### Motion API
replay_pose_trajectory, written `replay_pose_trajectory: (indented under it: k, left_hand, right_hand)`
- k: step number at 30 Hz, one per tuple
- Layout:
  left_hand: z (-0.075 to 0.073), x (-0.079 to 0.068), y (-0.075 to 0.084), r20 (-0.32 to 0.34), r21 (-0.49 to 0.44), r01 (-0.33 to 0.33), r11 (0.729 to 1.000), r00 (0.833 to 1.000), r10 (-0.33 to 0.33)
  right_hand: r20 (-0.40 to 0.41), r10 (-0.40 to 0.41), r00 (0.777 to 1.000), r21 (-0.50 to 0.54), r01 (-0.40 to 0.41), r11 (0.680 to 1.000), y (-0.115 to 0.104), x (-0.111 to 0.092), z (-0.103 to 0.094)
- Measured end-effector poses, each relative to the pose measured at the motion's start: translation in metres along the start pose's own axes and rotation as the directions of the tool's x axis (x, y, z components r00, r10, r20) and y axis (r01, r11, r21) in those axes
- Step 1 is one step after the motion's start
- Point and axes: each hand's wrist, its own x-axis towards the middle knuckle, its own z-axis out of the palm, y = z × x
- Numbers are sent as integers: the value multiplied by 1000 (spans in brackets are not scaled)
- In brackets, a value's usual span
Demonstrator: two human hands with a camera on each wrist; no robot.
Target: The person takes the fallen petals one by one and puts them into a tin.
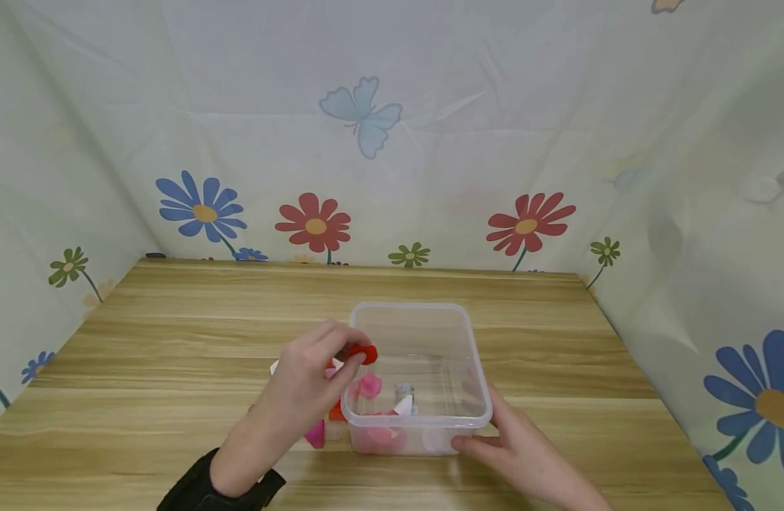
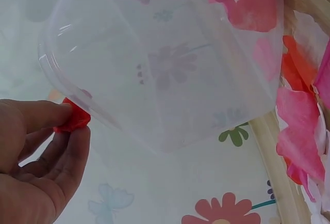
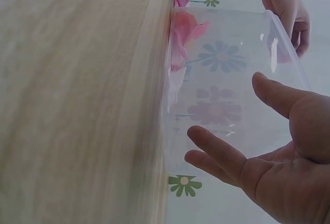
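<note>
My left hand (image 1: 312, 369) pinches a red petal (image 1: 364, 353) between thumb and fingertips, over the left rim of a clear plastic box (image 1: 417, 421). The petal (image 2: 75, 116) shows beside the box's rim in the left wrist view. Inside the box lie a pink petal (image 1: 369, 385), a white petal (image 1: 403, 406) and more pink ones at the front. My right hand (image 1: 516, 443) is at the box's front right corner, its thumb by the front wall. In the right wrist view its fingers (image 3: 219, 152) extend fairly straight along the box.
A pile of pink, red and white petals (image 2: 301, 126) lies on the table just left of the box, partly hidden by my left hand in the head view. The wood-grain table (image 1: 207, 341) ends at a flower-printed curtain (image 1: 430, 177) at the back and sides.
</note>
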Motion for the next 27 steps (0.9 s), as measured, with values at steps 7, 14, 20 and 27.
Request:
replay_pose_trajectory:
  k: [7, 14, 20, 27]
  left_hand:
    - [4, -1, -1, 27, -22, 6, 1000, 1000, -5]
    - [6, -1, -3, 22, -21, -8, 1000, 1000, 8]
    - [3, -1, -5, 28, -4, 0, 1000, 1000, 0]
    - [-4, -2, -10, 9, 43, 52, 998, 999, -52]
  right_hand:
    - [-5, 9, 1000, -11, -9, 1000, 1, 0, 0]
    - [-3, 8, 1000, -16, -8, 1000, 2, 0, 0]
    - [0, 6, 1000, -9, -6, 1000, 2, -1, 0]
    - [4, 9, 1000, 13, -9, 1000, 2, -1, 0]
